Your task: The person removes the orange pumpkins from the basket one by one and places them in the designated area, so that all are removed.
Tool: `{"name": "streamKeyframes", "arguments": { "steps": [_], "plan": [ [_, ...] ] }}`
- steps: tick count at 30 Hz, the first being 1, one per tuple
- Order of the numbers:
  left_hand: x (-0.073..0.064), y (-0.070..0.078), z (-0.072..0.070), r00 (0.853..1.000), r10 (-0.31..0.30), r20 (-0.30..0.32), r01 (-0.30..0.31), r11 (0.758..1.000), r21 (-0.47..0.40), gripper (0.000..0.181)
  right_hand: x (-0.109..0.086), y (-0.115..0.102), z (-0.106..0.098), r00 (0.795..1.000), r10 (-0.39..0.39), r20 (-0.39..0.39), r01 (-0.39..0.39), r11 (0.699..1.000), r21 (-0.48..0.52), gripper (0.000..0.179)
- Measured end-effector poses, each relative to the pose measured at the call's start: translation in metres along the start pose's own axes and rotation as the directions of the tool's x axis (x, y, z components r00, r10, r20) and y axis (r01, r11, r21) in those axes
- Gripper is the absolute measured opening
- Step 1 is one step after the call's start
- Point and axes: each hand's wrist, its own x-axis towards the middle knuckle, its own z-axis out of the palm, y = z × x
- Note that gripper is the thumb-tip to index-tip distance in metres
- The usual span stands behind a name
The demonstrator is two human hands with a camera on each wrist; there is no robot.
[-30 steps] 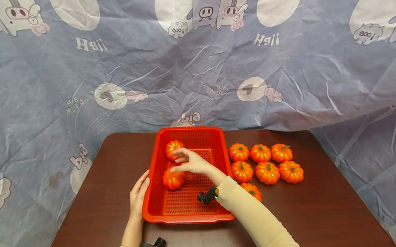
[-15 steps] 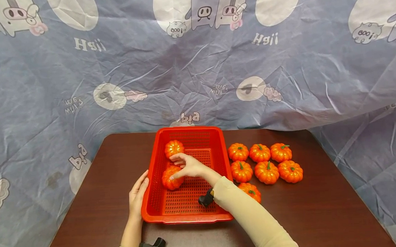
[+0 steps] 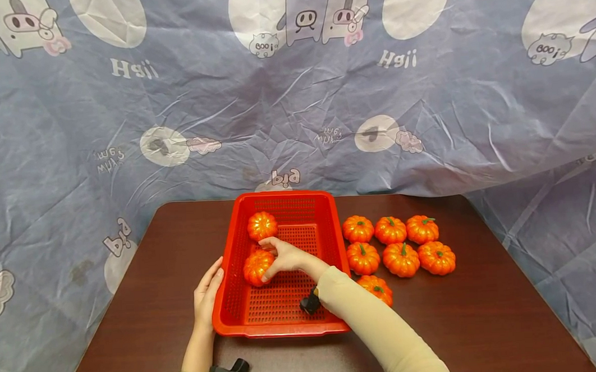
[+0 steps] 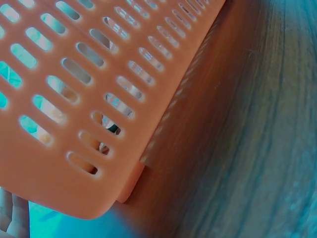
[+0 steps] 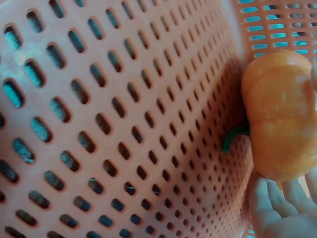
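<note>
A red perforated plastic basket stands on the table. Two orange toy pumpkins lie inside: a far one and a nearer one. My right hand reaches in over the basket's right side and grips the nearer pumpkin, fingers on its far side and thumb on its near side. In the right wrist view the held pumpkin shows a green stem, with fingers against it. Along the outside of the basket's left wall rests my left hand, its fingers fairly straight; the left wrist view shows fingertips only at its edge.
Several more pumpkins stand in rows on the brown table, right of the basket; the nearest one is partly behind the right sleeve. A printed grey-blue cloth hangs behind the table.
My right hand has come down from above the gap between the two pumpkins to the right side of the nearer one. Neither the pumpkins, the basket nor my left hand has visibly moved.
</note>
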Motion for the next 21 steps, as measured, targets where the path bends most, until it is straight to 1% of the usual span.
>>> {"name": "streamKeyframes", "arguments": {
  "steps": [5, 9, 12, 17, 21],
  "plan": [
    [0.000, 0.000, 0.000, 1.000, 0.004, 0.008, -0.003, 1.000, -0.010, 0.042, 0.001, 0.001, 0.000, 1.000, 0.017, -0.009, -0.017, 0.999, -0.043, 0.088],
    [0.001, 0.001, 0.000, 1.000, 0.000, 0.004, 0.000, 1.000, -0.008, 0.042, 0.001, 0.000, -0.001, 1.000, 0.019, -0.012, -0.021, 0.993, -0.118, 0.086],
    [0.001, 0.001, 0.000, 1.000, -0.004, 0.001, 0.004, 1.000, -0.004, 0.042, 0.000, -0.003, -0.002, 1.000, 0.019, -0.016, -0.021, 0.988, -0.150, 0.085],
    [0.000, 0.002, 0.000, 1.000, -0.015, -0.003, 0.015, 1.000, 0.009, 0.043, -0.003, -0.006, -0.004, 0.999, 0.016, -0.047, -0.023, 0.989, -0.147, 0.085],
    [0.000, 0.002, 0.000, 1.000, -0.017, 0.001, 0.017, 1.000, 0.015, 0.043, -0.007, -0.010, -0.005, 0.996, 0.012, -0.083, -0.021, 0.994, -0.111, 0.083]
  ]
}}
